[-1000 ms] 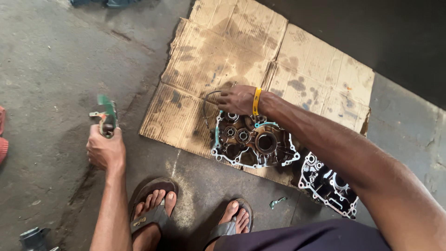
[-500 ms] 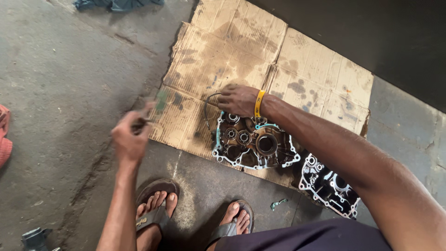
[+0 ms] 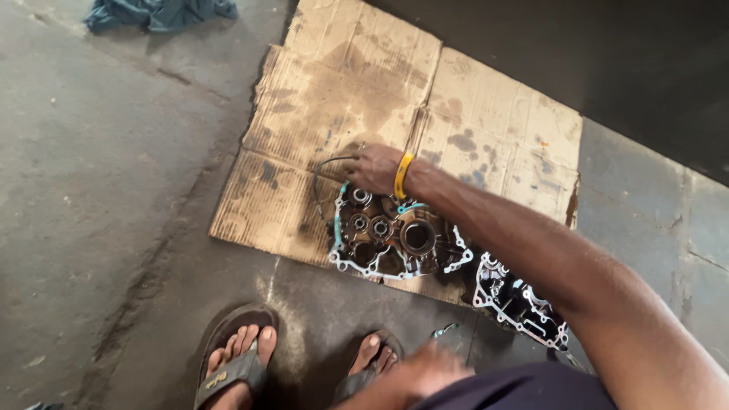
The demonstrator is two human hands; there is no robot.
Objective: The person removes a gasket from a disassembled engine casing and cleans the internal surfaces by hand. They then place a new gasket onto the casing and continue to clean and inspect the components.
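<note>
Two engine crankcase halves lie in the single head view. The nearer one, a dark metal crankcase half with a pale gasket edge and round bearing holes (image 3: 395,241), rests flat on the stained brown sheet of flattened cardboard (image 3: 357,99), open side up. I judge the cardboard is there to keep the part off the grey concrete floor (image 3: 99,197). The second dark metal case half with a whitish rim (image 3: 520,302) lies just beside the first, partly off the cardboard edge, towards the person's right.

The right hand (image 3: 373,168), with a yellow band on its wrist (image 3: 402,175), rests on the far upper edge of the first case half, fingers curled down. It seems to press the part so that it stays steady, and it is also touching a thin dark curved wire or ring (image 3: 325,168) that bends out to the left; I cannot tell whether the fingers really close on it.

The left hand (image 3: 421,373) is low in the picture, near the person's lap, and blurred. I cannot tell how far it is open or whether it holds something.

Two feet in dark open sandals (image 3: 235,364) stand on the floor before the cardboard. A crumpled blue-green cloth (image 3: 156,14) lies well apart at the top.
</note>
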